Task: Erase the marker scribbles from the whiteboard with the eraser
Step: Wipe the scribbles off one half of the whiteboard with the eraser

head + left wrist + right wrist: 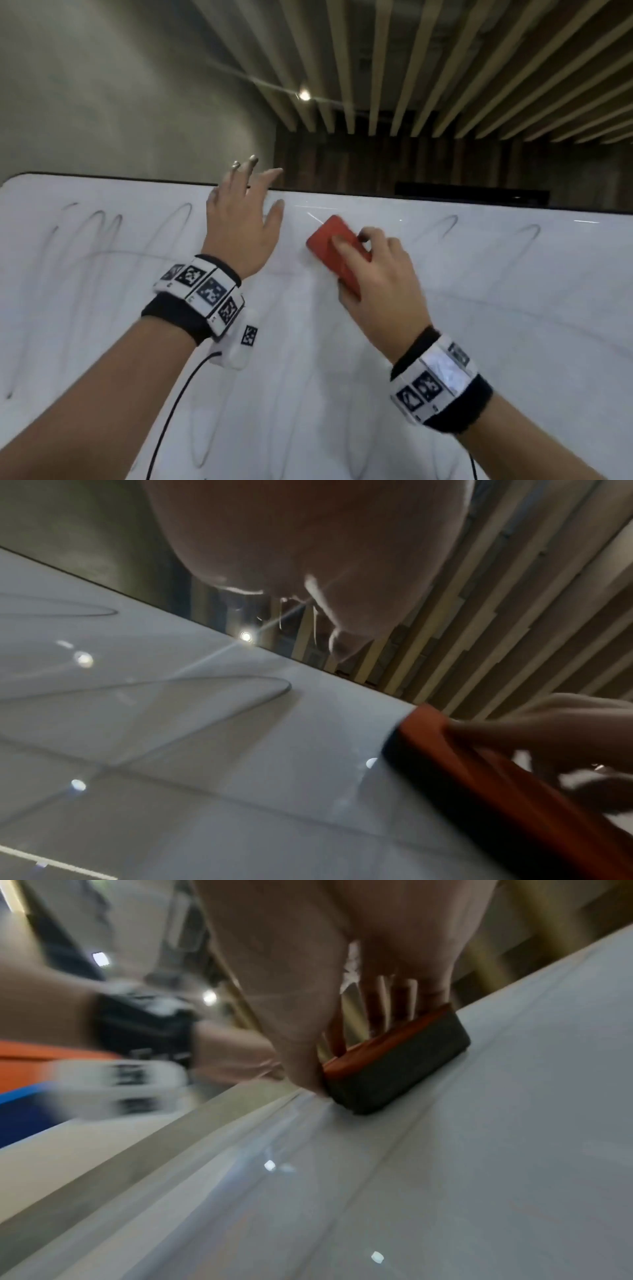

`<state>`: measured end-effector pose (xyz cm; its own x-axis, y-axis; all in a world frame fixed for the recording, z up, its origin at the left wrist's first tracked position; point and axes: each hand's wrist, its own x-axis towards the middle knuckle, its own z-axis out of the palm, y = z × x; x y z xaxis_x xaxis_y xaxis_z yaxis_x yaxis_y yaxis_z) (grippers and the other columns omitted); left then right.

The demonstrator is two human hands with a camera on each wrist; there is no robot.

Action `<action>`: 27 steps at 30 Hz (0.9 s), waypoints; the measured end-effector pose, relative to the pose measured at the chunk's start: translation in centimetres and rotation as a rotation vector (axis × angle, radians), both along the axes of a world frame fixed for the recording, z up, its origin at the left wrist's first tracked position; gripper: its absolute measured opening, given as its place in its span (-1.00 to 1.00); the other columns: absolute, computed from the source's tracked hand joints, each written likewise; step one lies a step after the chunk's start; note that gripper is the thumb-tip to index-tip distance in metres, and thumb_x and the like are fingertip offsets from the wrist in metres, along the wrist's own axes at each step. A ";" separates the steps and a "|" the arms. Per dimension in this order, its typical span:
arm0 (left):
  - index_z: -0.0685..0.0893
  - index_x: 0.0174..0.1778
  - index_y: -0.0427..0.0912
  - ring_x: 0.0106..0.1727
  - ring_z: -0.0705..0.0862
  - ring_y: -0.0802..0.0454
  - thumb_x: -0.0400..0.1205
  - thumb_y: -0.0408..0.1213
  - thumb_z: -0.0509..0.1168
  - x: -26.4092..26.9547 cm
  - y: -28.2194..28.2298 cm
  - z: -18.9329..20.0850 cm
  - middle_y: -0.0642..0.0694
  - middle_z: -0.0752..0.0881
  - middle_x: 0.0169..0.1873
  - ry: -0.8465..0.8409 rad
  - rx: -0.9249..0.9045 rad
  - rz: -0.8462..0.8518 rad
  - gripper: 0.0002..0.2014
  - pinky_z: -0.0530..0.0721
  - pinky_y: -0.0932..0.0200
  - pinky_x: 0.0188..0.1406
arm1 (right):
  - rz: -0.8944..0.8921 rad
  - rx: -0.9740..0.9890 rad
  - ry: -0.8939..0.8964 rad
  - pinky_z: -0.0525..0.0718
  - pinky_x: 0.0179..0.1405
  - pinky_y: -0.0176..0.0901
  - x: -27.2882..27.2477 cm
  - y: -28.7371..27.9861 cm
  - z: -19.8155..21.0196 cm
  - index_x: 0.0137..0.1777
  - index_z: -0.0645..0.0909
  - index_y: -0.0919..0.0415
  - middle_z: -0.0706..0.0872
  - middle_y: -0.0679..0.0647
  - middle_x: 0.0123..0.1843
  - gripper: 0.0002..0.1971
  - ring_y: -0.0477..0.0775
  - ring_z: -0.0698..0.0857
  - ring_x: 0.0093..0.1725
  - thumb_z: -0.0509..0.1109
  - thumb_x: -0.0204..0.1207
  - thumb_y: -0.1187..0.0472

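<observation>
Scribbles (102, 233) left and right of my eraser (337, 251) remain (middle looks wiped); right hand (383, 277) fingers pinch it, left hand (239, 226) spread.

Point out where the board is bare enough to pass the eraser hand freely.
Bare stretch: the whiteboard below the eraser, between both wrists. Crowded: the top edge, where the left hand sits beside the right hand. Scribbles remain far left and right.

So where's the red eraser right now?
In the head view the red eraser lies flat against the whiteboard near its top edge, right of centre, gripped by the right hand, with the open left hand just left of it.
</observation>
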<state>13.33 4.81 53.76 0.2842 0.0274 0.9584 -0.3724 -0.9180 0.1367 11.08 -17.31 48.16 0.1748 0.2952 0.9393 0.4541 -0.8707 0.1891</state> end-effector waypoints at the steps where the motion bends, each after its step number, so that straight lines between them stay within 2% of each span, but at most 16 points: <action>1: 0.52 0.58 0.02 0.66 0.39 -0.23 0.75 -0.03 0.12 0.6 0.1 0.2 -0.17 0.48 0.60 0.005 0.030 0.038 -0.54 0.35 -0.32 0.60 | -0.003 -0.076 0.012 0.72 -0.03 0.21 -0.1 0.5 -1.2 0.39 0.68 0.17 0.63 0.27 0.27 -0.41 0.31 0.62 0.04 0.63 0.30 0.30; 3: 0.55 0.54 0.04 0.58 0.48 -0.19 0.75 0.03 0.03 1.7 0.3 -0.1 -0.13 0.60 0.48 0.007 0.078 0.099 -0.53 0.31 -0.26 0.61 | 0.004 -0.070 0.014 0.70 -0.02 0.20 0.0 -0.8 -0.2 0.40 0.68 0.12 0.63 0.24 0.22 -0.39 0.30 0.60 0.04 0.62 0.28 0.31; 7: 0.55 0.50 0.01 0.48 0.54 -0.18 0.77 0.01 0.03 2.3 0.4 -0.9 -0.13 0.63 0.39 -0.057 0.100 0.135 -0.57 0.29 -0.21 0.59 | -0.056 0.321 -0.043 0.59 0.25 0.19 0.2 -4.2 4.3 0.54 0.60 0.10 0.54 0.29 0.32 -0.36 0.32 0.52 0.18 0.59 0.41 0.24; 9: 0.54 0.50 0.00 0.49 0.53 -0.19 0.77 0.01 0.04 2.3 0.4 -0.8 -0.14 0.63 0.39 -0.065 0.089 0.129 -0.58 0.28 -0.23 0.58 | -0.055 0.229 -0.041 0.59 0.26 0.21 0.3 -2.5 2.0 0.53 0.59 0.11 0.54 0.28 0.36 -0.36 0.32 0.51 0.22 0.59 0.41 0.26; 11: 0.53 0.51 0.00 0.49 0.54 -0.20 0.77 0.01 0.05 2.3 0.5 -0.8 -0.15 0.63 0.40 -0.069 0.106 0.143 -0.57 0.28 -0.23 0.58 | -0.009 -0.025 0.005 0.63 0.19 0.20 0.5 -0.4 -2.0 0.47 0.65 0.08 0.57 0.22 0.34 -0.37 0.29 0.55 0.22 0.58 0.34 0.29; 13: 0.52 0.53 0.00 0.50 0.53 -0.20 0.77 0.01 0.03 2.4 0.7 -0.9 -0.15 0.62 0.41 -0.066 0.129 0.160 -0.56 0.29 -0.23 0.58 | 0.016 -0.141 0.037 0.65 0.12 0.19 0.4 -0.9 -2.4 0.44 0.68 0.05 0.61 0.21 0.28 -0.38 0.30 0.58 0.15 0.54 0.30 0.29; 14: 0.51 0.54 0.00 0.51 0.52 -0.20 0.77 0.02 0.02 2.4 0.7 -0.9 -0.15 0.62 0.41 -0.058 0.133 0.164 -0.55 0.29 -0.23 0.58 | 0.031 -0.103 0.024 0.64 0.11 0.19 0.6 -1.9 -1.1 0.44 0.69 0.05 0.61 0.24 0.25 -0.37 0.33 0.59 0.12 0.52 0.28 0.28; 17: 0.50 0.55 -0.01 0.54 0.50 -0.20 0.78 0.01 0.01 2.2 0.5 -0.9 -0.16 0.60 0.43 -0.042 0.126 0.169 -0.55 0.31 -0.23 0.56 | 0.021 0.268 -0.028 0.53 0.25 0.12 0.7 -4.8 3.4 0.54 0.61 0.06 0.55 0.29 0.30 -0.38 0.33 0.53 0.18 0.54 0.42 0.23; 19: 0.50 0.55 -0.03 0.54 0.50 -0.22 0.78 -0.01 0.02 2.1 0.4 -1.0 -0.18 0.60 0.43 -0.051 0.119 0.172 -0.55 0.33 -0.24 0.53 | -0.001 0.401 -0.027 0.51 0.27 0.10 0.6 -4.7 3.4 0.57 0.54 0.05 0.52 0.26 0.36 -0.38 0.28 0.51 0.22 0.56 0.48 0.17; 21: 0.48 0.56 -0.03 0.54 0.50 -0.21 0.79 -0.01 0.01 2.1 0.4 -1.1 -0.18 0.59 0.43 -0.051 0.130 0.194 -0.56 0.36 -0.24 0.49 | 0.033 0.269 -0.009 0.56 0.20 0.14 0.6 -2.6 0.6 0.53 0.58 0.09 0.56 0.25 0.31 -0.37 0.30 0.56 0.16 0.56 0.42 0.17; 24: 0.46 0.58 -0.01 0.54 0.50 -0.19 0.79 0.00 -0.01 2.3 0.7 -1.0 -0.17 0.58 0.44 -0.045 0.157 0.225 -0.55 0.36 -0.24 0.46 | 0.029 -0.186 0.040 0.53 0.03 0.08 0.7 -0.5 -3.7 0.40 0.67 0.01 0.62 0.13 0.21 -0.41 0.28 0.61 0.06 0.53 0.30 0.18; 25: 0.45 0.58 -0.01 0.54 0.50 -0.19 0.79 0.00 -0.01 2.2 0.7 -1.0 -0.17 0.58 0.44 -0.041 0.159 0.225 -0.54 0.35 -0.24 0.46 | 0.009 -0.275 0.051 0.51 0.01 0.08 0.5 -1.1 -3.1 0.40 0.68 -0.04 0.63 0.11 0.18 -0.41 0.27 0.61 0.04 0.52 0.29 0.18; 26: 0.45 0.59 -0.01 0.54 0.49 -0.19 0.78 0.00 -0.01 2.2 0.7 -1.0 -0.17 0.57 0.44 -0.036 0.160 0.222 -0.54 0.35 -0.24 0.46 | -0.007 -0.280 0.049 0.52 -0.01 0.09 0.5 -2.1 -1.7 0.41 0.67 -0.06 0.64 0.11 0.16 -0.39 0.29 0.61 0.02 0.50 0.28 0.17; 27: 0.45 0.59 -0.01 0.55 0.48 -0.19 0.78 0.00 -0.01 2.2 0.6 -1.0 -0.17 0.57 0.45 -0.032 0.156 0.220 -0.53 0.34 -0.25 0.47 | -0.023 -0.197 0.035 0.53 -0.01 0.12 0.5 -3.1 0.1 0.44 0.67 -0.07 0.64 0.15 0.15 -0.37 0.32 0.61 0.01 0.48 0.28 0.15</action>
